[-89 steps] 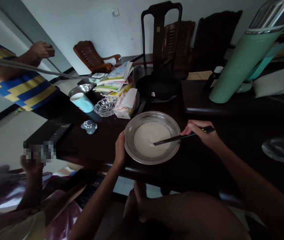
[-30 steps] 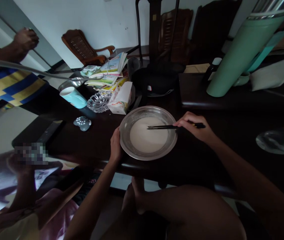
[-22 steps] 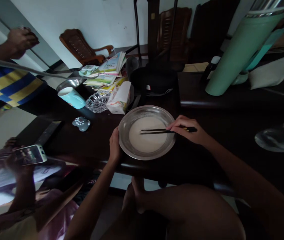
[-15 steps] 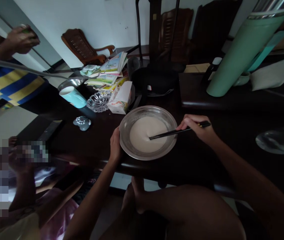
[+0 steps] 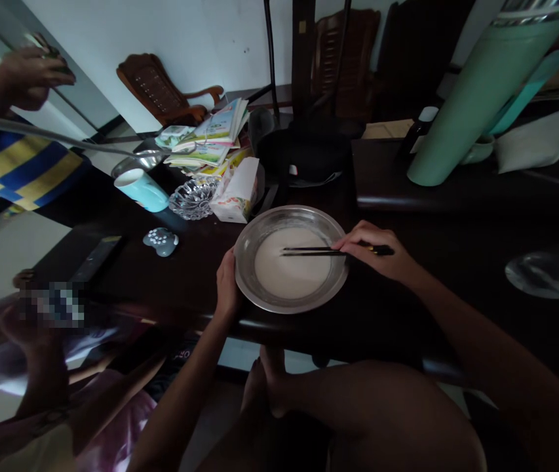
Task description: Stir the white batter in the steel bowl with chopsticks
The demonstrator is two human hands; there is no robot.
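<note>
On the counter (image 5: 191, 278), near its edge, the metal bowl (image 5: 289, 307) already contains a pale liquid (image 5: 291, 276) that looks fairly even, though whether any lumps are left to work out cannot be told. The right hand (image 5: 385, 257) has its fingers clamped on black chopsticks (image 5: 318, 251), tips at the liquid; the left hand (image 5: 227, 285) lies against the bowl's side, its grip unclear.

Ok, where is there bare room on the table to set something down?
Between the grey paw-shaped item and the left hand, and, though dark, between the right hand and the clear plastic item. Crowded beyond the bowl to the left: mug, glass dish, floral box, magazines.
</note>
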